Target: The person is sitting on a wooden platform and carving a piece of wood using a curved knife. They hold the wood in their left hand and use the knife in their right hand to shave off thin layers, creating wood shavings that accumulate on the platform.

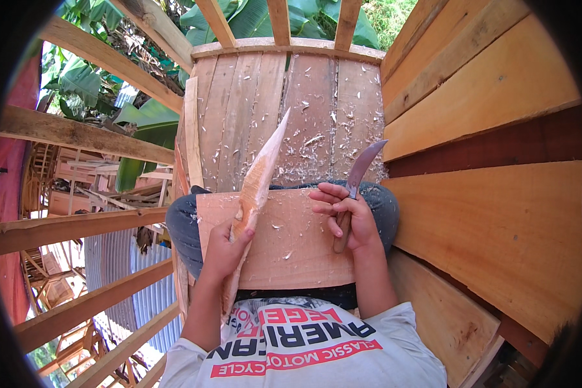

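- I see L hand (228, 251) gripping stick (257, 182), tip past board's (291, 262) far edge.
- R hand (355, 223) loosely grasping knife (356, 177) nr board's R edge, blade beyond far edge.
- Open room btwn hands, mid-board.

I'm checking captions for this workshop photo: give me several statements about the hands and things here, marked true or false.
1. The left hand holds the pointed wood piece. True.
2. The knife touches the pointed wood piece. False: it is apart from it, held in the right hand.
3. A flat board lies across the person's legs. True.
4. The pointed wood piece's tip faces the shirt. False: it points away from it.
5. Pale shavings are scattered on the planks. True.
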`<state>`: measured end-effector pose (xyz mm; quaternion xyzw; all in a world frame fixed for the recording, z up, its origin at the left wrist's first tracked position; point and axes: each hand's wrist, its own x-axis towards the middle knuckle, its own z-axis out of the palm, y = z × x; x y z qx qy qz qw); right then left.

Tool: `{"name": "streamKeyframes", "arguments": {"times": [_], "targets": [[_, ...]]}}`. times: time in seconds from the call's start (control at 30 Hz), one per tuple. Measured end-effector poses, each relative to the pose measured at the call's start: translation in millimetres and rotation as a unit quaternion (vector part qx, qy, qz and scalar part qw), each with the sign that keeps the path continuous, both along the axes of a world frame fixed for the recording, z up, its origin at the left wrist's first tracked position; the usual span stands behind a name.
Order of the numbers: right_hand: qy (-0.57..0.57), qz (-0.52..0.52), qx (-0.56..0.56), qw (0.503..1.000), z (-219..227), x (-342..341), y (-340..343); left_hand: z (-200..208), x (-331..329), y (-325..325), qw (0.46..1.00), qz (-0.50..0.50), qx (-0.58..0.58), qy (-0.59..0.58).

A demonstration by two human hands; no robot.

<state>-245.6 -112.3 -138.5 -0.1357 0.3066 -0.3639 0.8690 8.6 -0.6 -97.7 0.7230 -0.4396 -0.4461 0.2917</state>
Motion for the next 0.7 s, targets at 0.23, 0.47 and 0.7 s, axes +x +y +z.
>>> {"name": "streamKeyframes", "arguments": {"times": [0.23,0.47,0.7], "targets": [[0.005,0.008,0.002,1.0,2,1,0,-4,0,2,1.0,0.014,-0.025,0.007],[0.038,-0.003,0.009,0.999,7,5,0,1,-1,0,1.0,0.002,-0.006,0.003],[0.036,-0.005,0.01,0.999,8,7,0,1,1,0,1.0,-0.003,0.008,-0.006]]}}
